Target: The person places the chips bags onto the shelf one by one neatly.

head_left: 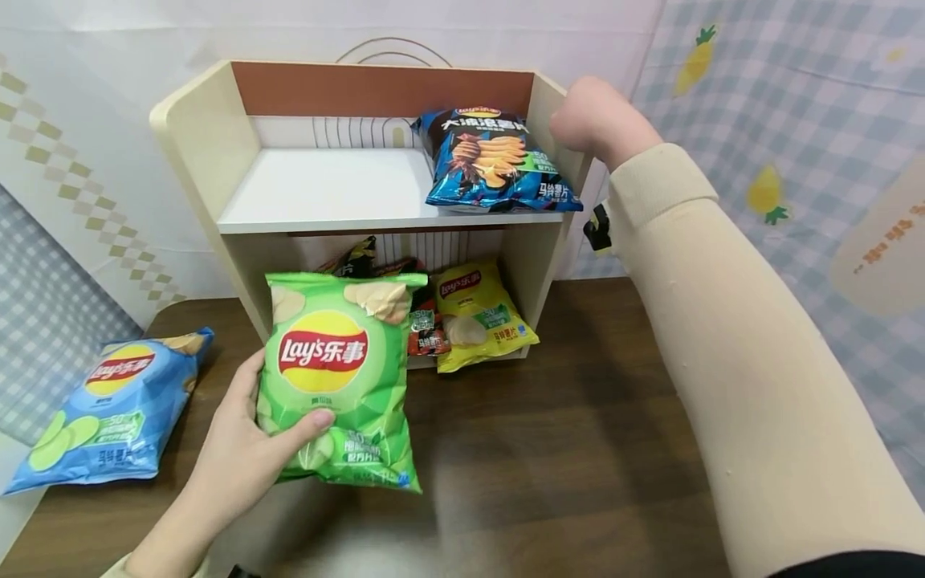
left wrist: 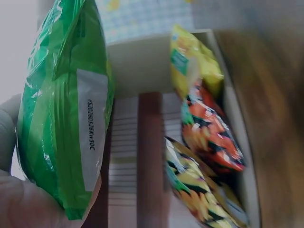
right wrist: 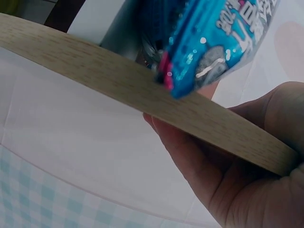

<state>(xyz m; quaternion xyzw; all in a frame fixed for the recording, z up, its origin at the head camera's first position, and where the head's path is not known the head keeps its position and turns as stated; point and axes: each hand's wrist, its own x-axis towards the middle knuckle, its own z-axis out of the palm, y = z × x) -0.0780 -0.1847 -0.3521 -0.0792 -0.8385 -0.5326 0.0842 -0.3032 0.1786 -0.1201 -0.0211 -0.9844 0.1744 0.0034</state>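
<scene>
My left hand (head_left: pixel 246 441) holds the green bag (head_left: pixel 340 385) by its lower left side, thumb across the front. The bag is off the table (head_left: pixel 549 449), before the lower compartment of the shelf unit (head_left: pixel 325 185). My right hand (head_left: pixel 596 116) grips the right side panel (right wrist: pixel 118 71), thumb and fingers on opposite faces.

Risks, in my judgement: the one-sided hold could let the green bag pivot, and a harder squeeze could crease it. The dark blue bag (head_left: pixel 499 160) on the upper board has a corner jutting past the panel's front edge; a jolt through my right hand could tip it out. The yellow bag (head_left: pixel 480 317) overhangs the lower front edge and could snag.

Clearance: the upper board is bare left of the dark blue bag. Below, the red bag (head_left: pixel 426 321) sits against the yellow one, restricting entry on the right.
</scene>
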